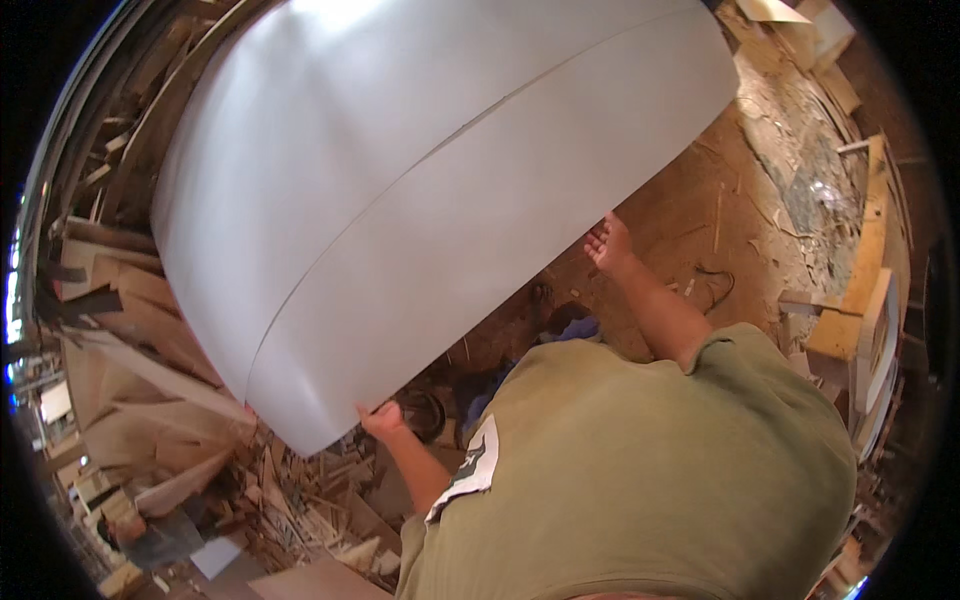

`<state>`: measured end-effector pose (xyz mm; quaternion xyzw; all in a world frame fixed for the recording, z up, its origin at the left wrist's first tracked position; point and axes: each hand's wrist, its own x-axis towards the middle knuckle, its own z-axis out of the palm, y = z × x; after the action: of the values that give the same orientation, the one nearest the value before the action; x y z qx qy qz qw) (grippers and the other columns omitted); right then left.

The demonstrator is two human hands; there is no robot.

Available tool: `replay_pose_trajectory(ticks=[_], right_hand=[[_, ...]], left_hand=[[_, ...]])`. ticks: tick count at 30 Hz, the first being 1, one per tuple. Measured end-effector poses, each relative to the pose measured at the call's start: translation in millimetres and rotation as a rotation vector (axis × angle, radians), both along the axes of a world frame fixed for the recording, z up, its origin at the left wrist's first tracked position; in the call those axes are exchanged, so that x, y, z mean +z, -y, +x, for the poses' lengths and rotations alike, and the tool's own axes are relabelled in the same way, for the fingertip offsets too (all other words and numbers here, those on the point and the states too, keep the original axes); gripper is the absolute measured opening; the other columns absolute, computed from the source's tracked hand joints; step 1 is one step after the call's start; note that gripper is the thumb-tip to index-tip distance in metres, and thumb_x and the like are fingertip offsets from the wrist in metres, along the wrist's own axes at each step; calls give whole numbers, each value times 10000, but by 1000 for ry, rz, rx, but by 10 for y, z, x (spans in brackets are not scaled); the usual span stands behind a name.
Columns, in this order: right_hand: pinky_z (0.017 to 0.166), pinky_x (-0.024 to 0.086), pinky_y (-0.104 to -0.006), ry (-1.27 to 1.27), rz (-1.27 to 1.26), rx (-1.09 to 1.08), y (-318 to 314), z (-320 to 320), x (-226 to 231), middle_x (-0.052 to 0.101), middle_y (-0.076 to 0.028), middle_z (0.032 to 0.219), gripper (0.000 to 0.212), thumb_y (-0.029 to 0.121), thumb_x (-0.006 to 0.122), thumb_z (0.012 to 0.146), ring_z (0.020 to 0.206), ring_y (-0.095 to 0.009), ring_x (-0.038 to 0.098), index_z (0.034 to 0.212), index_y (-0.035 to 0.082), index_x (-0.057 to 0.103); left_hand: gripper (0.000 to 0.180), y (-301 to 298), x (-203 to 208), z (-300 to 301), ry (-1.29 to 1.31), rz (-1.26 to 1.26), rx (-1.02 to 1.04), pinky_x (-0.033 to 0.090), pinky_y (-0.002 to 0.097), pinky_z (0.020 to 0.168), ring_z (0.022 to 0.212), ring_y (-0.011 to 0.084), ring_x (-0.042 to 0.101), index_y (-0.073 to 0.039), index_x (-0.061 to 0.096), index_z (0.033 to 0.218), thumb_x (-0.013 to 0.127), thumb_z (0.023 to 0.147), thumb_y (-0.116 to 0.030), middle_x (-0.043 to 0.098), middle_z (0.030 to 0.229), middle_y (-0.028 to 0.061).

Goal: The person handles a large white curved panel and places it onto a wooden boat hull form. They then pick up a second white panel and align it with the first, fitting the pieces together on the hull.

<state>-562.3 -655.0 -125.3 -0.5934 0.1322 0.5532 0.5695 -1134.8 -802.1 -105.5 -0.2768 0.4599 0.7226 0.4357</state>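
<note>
A large, smooth white panel (450, 240) fills the upper middle of the head view, sloping from lower left to upper right. A thin dark seam or sheet edge runs lengthwise across it. My left hand (383, 421) is closed at the panel's near edge, close to its lower left corner, with the thumb at the rim. Farther right along that same edge, my right hand (611, 247) has its fingers curled against the rim, palm partly showing. Both forearms reach out from the short sleeves of an olive shirt (640, 460).
Broken wood scraps (300, 500) litter the floor below the panel's left corner. Brown sheets (165, 435) lie piled at the left. A yellowish wooden beam (862, 260) stands along the right side. Sawdust-covered brown floor (700, 210) shows beyond my right hand.
</note>
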Motion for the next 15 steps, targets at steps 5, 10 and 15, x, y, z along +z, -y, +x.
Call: replay_pose_trajectory(ticks=[5, 10, 15], right_hand=[[916, 420, -444, -63, -84, 159, -166, 326, -109, 540, -109, 1185, 446, 333, 670, 891, 1078, -272, 512, 1215, 76, 505], [838, 452, -421, -165, -35, 228, -182, 326, -241, 591, -52, 1084, 276, 247, 644, 920, 994, -233, 559, 1127, 91, 552], [795, 471, -403, -79, 1, 296, -238, 305, -354, 615, -30, 1061, 211, 196, 638, 925, 959, -209, 582, 1104, 112, 564]], left_hand=[[303, -67, -147, 467, 6, -62, 5, 503, 262, 644, 967, 211, 597, -50, 588, 1172, 554, 971, -274, 635, 1143, 54], [318, -98, -198, 802, -24, 77, -77, 544, 302, 714, 1000, 247, 598, -31, 573, 1200, 609, 943, -215, 633, 1143, 70], [347, -197, -183, 872, 3, 126, -208, 494, 222, 528, 893, 199, 615, -47, 585, 1192, 676, 903, -217, 644, 1103, 53]])
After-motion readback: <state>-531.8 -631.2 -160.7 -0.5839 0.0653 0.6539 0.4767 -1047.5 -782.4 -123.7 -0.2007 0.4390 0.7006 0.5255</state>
